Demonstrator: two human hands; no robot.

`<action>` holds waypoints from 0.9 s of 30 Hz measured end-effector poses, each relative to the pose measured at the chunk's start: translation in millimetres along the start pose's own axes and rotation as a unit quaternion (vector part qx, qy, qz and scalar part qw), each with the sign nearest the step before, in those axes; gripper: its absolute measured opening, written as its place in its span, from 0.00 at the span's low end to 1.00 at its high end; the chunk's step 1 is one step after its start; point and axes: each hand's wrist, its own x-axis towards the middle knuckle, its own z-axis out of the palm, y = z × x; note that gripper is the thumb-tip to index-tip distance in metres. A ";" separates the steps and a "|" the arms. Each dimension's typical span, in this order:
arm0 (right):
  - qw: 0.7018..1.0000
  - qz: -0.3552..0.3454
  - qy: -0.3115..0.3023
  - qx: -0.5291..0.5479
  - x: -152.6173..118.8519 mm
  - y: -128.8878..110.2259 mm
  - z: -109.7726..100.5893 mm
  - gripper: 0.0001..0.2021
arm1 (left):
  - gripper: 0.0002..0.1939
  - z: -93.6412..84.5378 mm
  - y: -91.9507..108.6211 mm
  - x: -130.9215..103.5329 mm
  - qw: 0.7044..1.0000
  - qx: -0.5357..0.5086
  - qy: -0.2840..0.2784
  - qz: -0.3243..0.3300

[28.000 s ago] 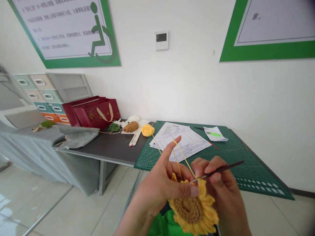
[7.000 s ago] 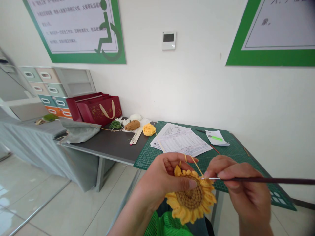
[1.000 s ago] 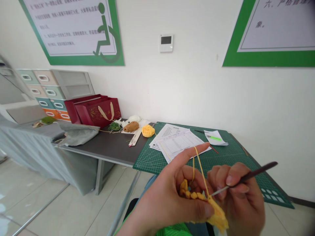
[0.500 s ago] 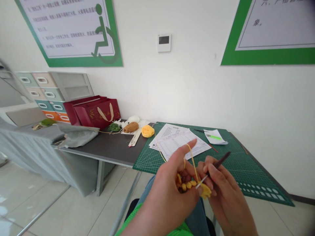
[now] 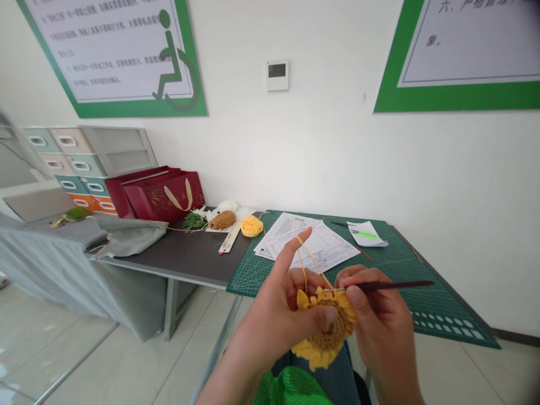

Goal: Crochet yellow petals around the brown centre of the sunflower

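A round crocheted flower [image 5: 310,351] with a brown centre and yellow petals faces me above my lap. My left hand [image 5: 284,312] pinches it, thumb across the front, with the index finger raised and a strand of yellow yarn [image 5: 314,261] looped over that finger. In my right hand [image 5: 379,320] is a crochet hook [image 5: 405,284] with a dark handle, held nearly level. Its metal tip lies at the flower's upper edge, where the yarn meets the petals. The fingers behind the flower are partly hidden.
A yellow yarn ball [image 5: 252,226] sits by printed sheets [image 5: 337,247] on a green cutting mat [image 5: 261,275]. Brown yarn [image 5: 223,220], green yarn [image 5: 194,220] and a dark red gift bag [image 5: 164,197] are on the left, before stacked drawers [image 5: 120,149]. A notepad [image 5: 367,233] lies right.
The flower has turned from edge-on to face me. The hook has swung from a slant to nearly level, its handle pointing right. My left index finger has moved left and up.
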 end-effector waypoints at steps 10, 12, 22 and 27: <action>0.995 0.063 -0.003 0.073 1.6 -0.3 2.8 0.05 | 0.59 -4.3 -1.1 4.9 0.998 -0.043 0.027 -0.021; 0.994 0.068 -0.001 0.085 2.7 -0.9 4.3 0.06 | 0.59 -4.6 -2.8 5.3 0.995 -0.084 0.034 -0.033; 0.987 0.082 0.007 0.135 4.3 -4.2 5.6 0.06 | 0.66 -6.1 -4.8 5.2 0.992 -0.119 0.028 -0.044; 0.981 0.104 -0.010 0.162 6.9 -9.4 4.0 0.07 | 0.62 -5.9 -6.1 5.7 0.990 -0.129 0.024 -0.042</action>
